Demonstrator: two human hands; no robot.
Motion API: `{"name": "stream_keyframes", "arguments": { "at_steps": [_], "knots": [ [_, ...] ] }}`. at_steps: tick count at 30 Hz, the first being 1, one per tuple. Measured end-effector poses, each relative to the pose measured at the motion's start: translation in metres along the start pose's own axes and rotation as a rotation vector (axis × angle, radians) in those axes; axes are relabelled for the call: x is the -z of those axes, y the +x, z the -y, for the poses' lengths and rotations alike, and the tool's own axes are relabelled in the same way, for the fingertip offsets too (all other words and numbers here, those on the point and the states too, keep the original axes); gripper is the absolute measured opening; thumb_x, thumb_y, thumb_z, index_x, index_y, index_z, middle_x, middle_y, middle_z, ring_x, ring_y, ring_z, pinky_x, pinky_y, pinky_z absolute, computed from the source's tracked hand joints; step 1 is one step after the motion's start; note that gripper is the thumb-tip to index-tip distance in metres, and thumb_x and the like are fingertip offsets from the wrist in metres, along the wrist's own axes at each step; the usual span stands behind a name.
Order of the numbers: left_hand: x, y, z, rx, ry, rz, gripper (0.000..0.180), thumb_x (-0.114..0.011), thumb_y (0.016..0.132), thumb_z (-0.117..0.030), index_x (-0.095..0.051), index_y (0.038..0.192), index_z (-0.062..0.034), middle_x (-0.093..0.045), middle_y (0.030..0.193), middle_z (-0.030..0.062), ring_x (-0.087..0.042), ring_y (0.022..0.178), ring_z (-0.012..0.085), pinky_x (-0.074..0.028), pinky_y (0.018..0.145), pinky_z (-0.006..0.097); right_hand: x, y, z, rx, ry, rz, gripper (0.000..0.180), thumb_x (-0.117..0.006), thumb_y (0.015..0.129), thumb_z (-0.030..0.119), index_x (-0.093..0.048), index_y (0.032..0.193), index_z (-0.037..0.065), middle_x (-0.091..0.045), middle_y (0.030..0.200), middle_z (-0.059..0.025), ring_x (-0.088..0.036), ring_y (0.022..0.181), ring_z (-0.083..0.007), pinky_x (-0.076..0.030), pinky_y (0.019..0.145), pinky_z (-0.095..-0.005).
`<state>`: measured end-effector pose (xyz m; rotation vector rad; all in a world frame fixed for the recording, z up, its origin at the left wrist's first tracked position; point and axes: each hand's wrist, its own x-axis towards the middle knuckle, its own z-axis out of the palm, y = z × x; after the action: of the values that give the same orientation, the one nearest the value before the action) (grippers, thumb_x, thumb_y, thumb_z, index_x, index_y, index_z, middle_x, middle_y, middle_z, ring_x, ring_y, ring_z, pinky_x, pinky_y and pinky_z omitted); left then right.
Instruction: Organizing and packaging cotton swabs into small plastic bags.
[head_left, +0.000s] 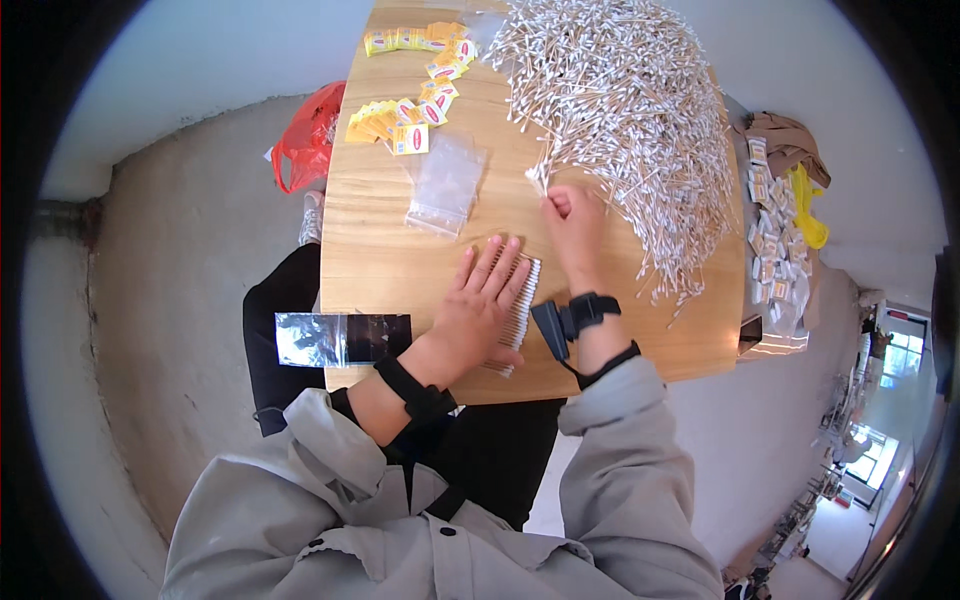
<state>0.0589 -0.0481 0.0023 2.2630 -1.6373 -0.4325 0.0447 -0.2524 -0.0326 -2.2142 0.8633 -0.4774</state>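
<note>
My left hand (pixel 482 300) lies flat, fingers stretched out, over a neat row of cotton swabs (pixel 527 300) side by side near the table's front edge. Only the right side of that row shows; the palm hides the rest. My right hand (pixel 574 222) is closed on a few cotton swabs (pixel 537 178), their white tips showing beyond the fingers. It is just left of a big loose pile of cotton swabs (pixel 620 110), which covers the back right of the table.
Clear zip bags (pixel 446 185) lie left of centre on the wooden table (pixel 375 255). Yellow-and-white packets (pixel 410 138) line the back left. A silver-and-black pouch (pixel 340 340) overhangs the left edge. A red bag (pixel 308 140) sits beyond it; a box of white packs (pixel 778 240) stands at right.
</note>
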Motion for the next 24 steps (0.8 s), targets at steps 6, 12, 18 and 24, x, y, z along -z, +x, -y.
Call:
{"name": "stream_keyframes", "arguments": {
  "at_steps": [6, 12, 18, 24],
  "knots": [
    [-0.003, 0.0, 0.002, 0.005, 0.003, -0.006, 0.128, -0.08, 0.05, -0.062, -0.023, 0.148, -0.001, -0.018, 0.155, 0.0213, -0.014, 0.145, 0.038, -0.01, 0.117, 0.049, 0.02, -0.043, 0.014, 0.096, 0.145, 0.135, 0.017, -0.071, 0.079, 0.01, -0.069, 0.095, 0.006, -0.059, 0.09, -0.0086, -0.063, 0.08, -0.019, -0.052, 0.072, -0.0299],
    [-0.001, 0.002, -0.002, 0.019, 0.044, 0.06, 0.128, -0.076, 0.053, -0.067, -0.02, 0.15, -0.0042, -0.015, 0.157, 0.018, -0.01, 0.146, 0.0346, -0.006, 0.117, 0.048, 0.024, -0.019, 0.013, 0.119, 0.227, 0.41, 0.018, -0.062, 0.082, 0.003, -0.069, 0.098, 0.007, -0.059, 0.098, -0.0098, -0.062, 0.093, -0.0233, -0.051, 0.075, -0.0304],
    [-0.005, 0.001, -0.001, 0.029, 0.047, 0.015, 0.128, -0.075, 0.053, -0.068, -0.02, 0.15, -0.0051, -0.015, 0.156, 0.0183, -0.01, 0.146, 0.0346, -0.006, 0.118, 0.048, 0.008, 0.009, 0.034, 0.556, -0.154, 0.266, 0.034, -0.057, 0.074, -0.004, -0.072, 0.099, 0.014, -0.056, 0.1, -0.0121, -0.058, 0.097, -0.0302, -0.048, 0.081, -0.0382],
    [-0.005, 0.001, -0.001, 0.024, 0.037, 0.033, 0.129, -0.075, 0.052, -0.067, -0.02, 0.15, -0.0045, -0.014, 0.157, 0.0184, -0.01, 0.146, 0.0347, -0.007, 0.117, 0.048, 0.019, 0.015, 0.021, 0.452, -0.278, 0.16, 0.005, -0.069, 0.071, 0.008, -0.066, 0.076, 0.009, -0.059, 0.094, -0.0083, -0.059, 0.088, -0.0267, -0.048, 0.073, -0.0386]
  ]
}}
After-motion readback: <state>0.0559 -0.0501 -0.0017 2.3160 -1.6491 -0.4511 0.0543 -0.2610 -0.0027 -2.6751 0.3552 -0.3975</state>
